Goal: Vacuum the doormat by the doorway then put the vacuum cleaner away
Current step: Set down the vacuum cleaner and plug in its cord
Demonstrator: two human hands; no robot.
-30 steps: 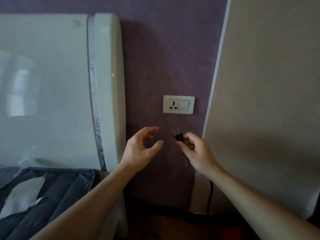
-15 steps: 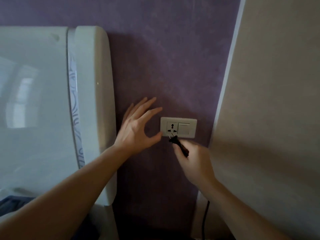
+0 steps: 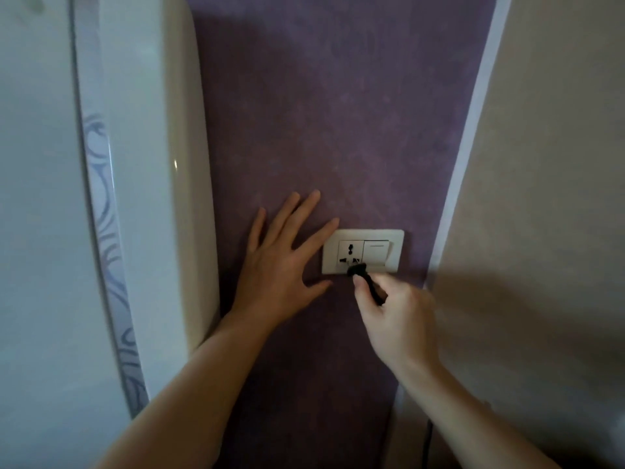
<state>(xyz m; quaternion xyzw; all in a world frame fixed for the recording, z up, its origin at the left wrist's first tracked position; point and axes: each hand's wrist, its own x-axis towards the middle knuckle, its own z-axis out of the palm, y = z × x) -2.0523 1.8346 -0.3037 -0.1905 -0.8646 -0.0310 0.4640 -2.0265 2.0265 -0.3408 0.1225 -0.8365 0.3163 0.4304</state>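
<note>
A white wall socket plate (image 3: pixel 392 236) with a switch on its right half is set in the purple wall (image 3: pixel 321 113). My right hand (image 3: pixel 397 314) pinches a black plug (image 3: pixel 360 271) whose prongs are at the lower slots of the socket. The plug's black cord (image 3: pixel 426 445) hangs down below my right forearm. Fingers spread, my left hand (image 3: pixel 282 265) lies flat on the wall just left of the plate, with the index fingertip at the plate's top left corner. The vacuum cleaner and the doormat are out of view.
A glossy white headboard (image 3: pixel 145 164) with a patterned grey strip stands against the wall at the left. A beige wall panel (image 3: pixel 541 164) with a white edge trim fills the right side.
The view has closed in on the socket. My left hand went from hovering curled to lying flat on the wall. My right hand brought the plug up into the socket's lower slots.
</note>
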